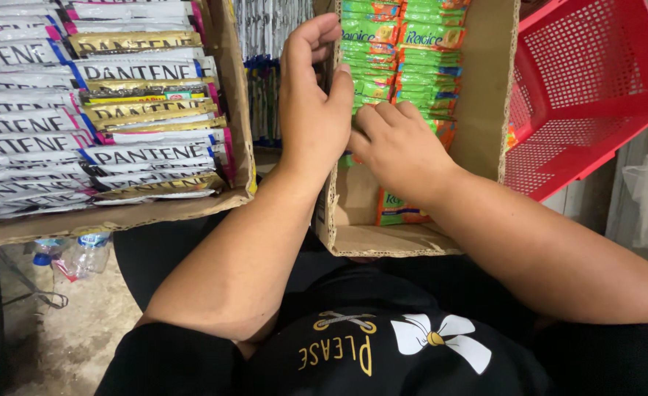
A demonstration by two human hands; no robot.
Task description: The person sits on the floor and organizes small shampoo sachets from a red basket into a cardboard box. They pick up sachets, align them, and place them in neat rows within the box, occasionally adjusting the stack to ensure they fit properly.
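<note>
Both forearms reach up-frame into a cardboard box (485, 110) at upper centre. Left hand (313, 110) and right hand (397, 147) pinch green sachets (401, 55), stacked flat with long axes running left-right.

Green and orange sachets (401, 51) stand stacked in two rows inside an open cardboard box (485, 95) at centre. Left, another box (119, 216) holds flat white, gold and pink sachets (82, 110).
</note>
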